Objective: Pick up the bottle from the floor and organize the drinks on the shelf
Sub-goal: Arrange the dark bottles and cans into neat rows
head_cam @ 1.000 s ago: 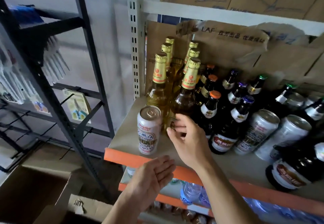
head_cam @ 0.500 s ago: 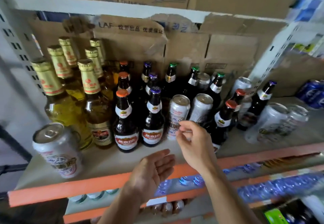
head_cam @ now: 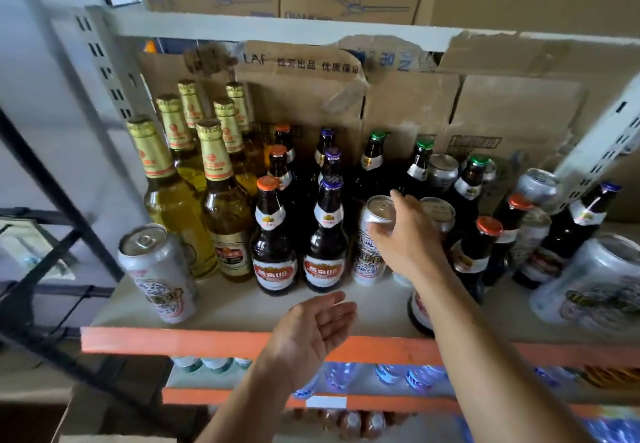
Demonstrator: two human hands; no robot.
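Right grip is seen clasped over the top of a silver can. The thumb is laid on the near rim and the fingers are curled down the far side. Left grip is released, palm up, with nothing held. It hangs below and to the left of the right grip, over the orange front edge of the shelf.

The silver can is stood upright on the shelf, directly under the right grip. Just left of that grip two dark bottles with red labels are ranked. Further left are the gold-foiled bottles. Furthest left, near the shelf front, a lone can is set apart. Close behind the grip, to its right, a second can is noted, with more bottles crowded beyond. No bottle on the floor is shown.

Handling, as judged:
- The can is presumed full, so fairly heavy for its bulk.
- Its wall is thin and easily dented by a hard squeeze, and the metal is smooth, possibly slick.
- A hold by the rim alone is thought weak for carrying. A hold round the mid-body is preferred.
- The glass neighbours are brittle and top-heavy and could be knocked by the wrist.
- A straight upward lift is advised before any sideways travel.
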